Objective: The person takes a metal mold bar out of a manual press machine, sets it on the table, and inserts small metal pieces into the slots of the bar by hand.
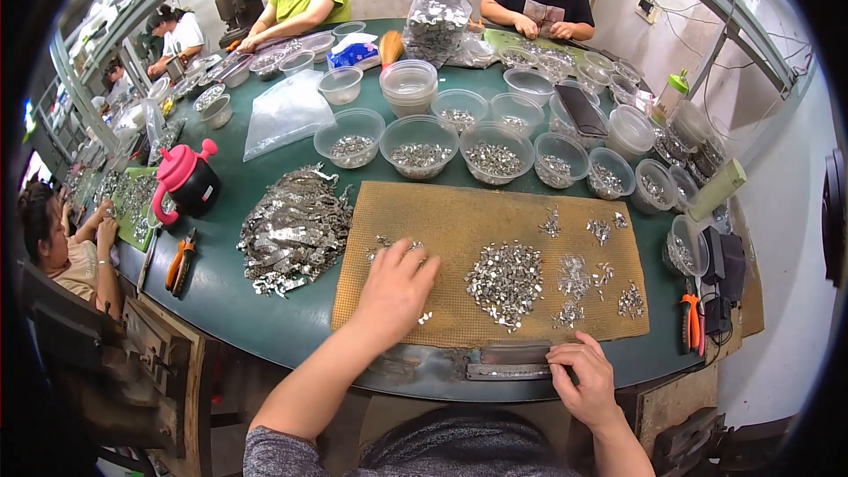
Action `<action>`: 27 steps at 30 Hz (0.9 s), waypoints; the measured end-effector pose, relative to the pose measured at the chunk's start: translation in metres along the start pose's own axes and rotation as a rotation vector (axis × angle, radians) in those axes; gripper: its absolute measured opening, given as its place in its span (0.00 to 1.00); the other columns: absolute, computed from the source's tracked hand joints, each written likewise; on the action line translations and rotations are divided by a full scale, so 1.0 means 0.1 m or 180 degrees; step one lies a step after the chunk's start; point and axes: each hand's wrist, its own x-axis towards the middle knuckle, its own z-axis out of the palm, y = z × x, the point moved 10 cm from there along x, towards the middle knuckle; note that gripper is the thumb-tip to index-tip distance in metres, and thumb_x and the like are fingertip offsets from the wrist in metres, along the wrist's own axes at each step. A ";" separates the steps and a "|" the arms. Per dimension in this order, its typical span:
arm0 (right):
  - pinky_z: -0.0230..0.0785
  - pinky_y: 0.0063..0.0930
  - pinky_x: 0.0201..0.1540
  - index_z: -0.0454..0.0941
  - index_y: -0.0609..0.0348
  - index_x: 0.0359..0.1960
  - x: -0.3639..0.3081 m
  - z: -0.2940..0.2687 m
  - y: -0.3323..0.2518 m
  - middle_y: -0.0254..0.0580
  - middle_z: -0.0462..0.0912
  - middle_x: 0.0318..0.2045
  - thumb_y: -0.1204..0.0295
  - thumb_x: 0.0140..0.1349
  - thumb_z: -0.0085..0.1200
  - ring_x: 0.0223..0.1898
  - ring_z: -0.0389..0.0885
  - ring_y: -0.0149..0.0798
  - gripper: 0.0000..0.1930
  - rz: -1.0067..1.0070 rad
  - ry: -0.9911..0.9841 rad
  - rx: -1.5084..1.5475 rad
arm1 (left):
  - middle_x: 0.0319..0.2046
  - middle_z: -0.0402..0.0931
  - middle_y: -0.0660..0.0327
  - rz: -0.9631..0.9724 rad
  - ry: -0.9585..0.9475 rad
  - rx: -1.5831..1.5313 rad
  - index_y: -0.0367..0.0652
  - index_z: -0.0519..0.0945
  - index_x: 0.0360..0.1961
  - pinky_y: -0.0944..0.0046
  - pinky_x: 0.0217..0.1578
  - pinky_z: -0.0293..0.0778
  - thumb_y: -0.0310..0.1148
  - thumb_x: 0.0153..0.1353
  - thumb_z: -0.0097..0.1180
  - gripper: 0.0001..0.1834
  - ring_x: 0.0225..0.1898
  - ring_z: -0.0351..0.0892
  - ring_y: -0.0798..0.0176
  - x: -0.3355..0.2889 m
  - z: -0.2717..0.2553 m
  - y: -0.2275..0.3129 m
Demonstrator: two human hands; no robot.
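Over the left part of a brown textured mat (433, 212), my left hand (393, 290) reaches down with its fingers apart. Its fingertips are among a few small silver metal pieces (382, 240), partly hidden by the hand. At the table's front edge, my right hand (583, 378) has curled fingers at the right end of a narrow metal bar (508, 372). A large heap of small metal pieces (505, 284) lies between the hands, farther back. Smaller piles (574, 276) of similar pieces are spread on the mat's right side.
Left of the mat lies a heap of metal strips (296, 228), with orange-handled pliers (180, 263) and a pink-lidded black mug (188, 178) beyond. Clear plastic bowls (418, 147) of metal parts line the back. More orange-handled pliers (689, 314) lie right. Several people work around the table.
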 end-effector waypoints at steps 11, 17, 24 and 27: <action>0.74 0.47 0.62 0.82 0.57 0.42 0.02 0.08 -0.02 0.39 0.87 0.43 0.77 0.62 0.64 0.48 0.86 0.44 0.07 -0.0153 -0.0373 0.0037 | 0.42 0.79 0.56 0.0206 0.0074 -0.0102 0.40 0.83 0.39 0.48 0.56 0.74 0.24 0.54 0.67 0.10 0.55 0.78 0.47 0.07 0.16 -0.13; 0.74 0.48 0.62 0.82 0.58 0.42 -0.05 0.13 0.01 0.40 0.87 0.45 0.76 0.62 0.65 0.50 0.86 0.44 0.08 -0.0214 -0.0454 -0.0153 | 0.38 0.78 0.55 0.0362 0.0133 -0.0119 0.40 0.82 0.36 0.49 0.54 0.75 0.23 0.54 0.68 0.09 0.51 0.79 0.48 0.10 0.09 0.08; 0.73 0.47 0.63 0.82 0.58 0.43 -0.08 0.19 -0.04 0.39 0.86 0.47 0.76 0.62 0.65 0.51 0.85 0.43 0.09 -0.0352 -0.0467 -0.0303 | 0.37 0.78 0.56 0.0121 0.0032 -0.0581 0.39 0.81 0.37 0.53 0.48 0.76 0.22 0.58 0.66 0.07 0.48 0.80 0.49 0.06 0.08 0.21; 0.73 0.46 0.62 0.82 0.58 0.43 -0.07 0.20 -0.07 0.39 0.85 0.47 0.76 0.60 0.66 0.51 0.85 0.42 0.11 -0.0463 -0.0481 -0.0484 | 0.35 0.80 0.55 -0.0087 -0.0098 -0.0851 0.39 0.82 0.38 0.56 0.43 0.78 0.22 0.60 0.66 0.06 0.43 0.82 0.50 0.05 0.08 0.17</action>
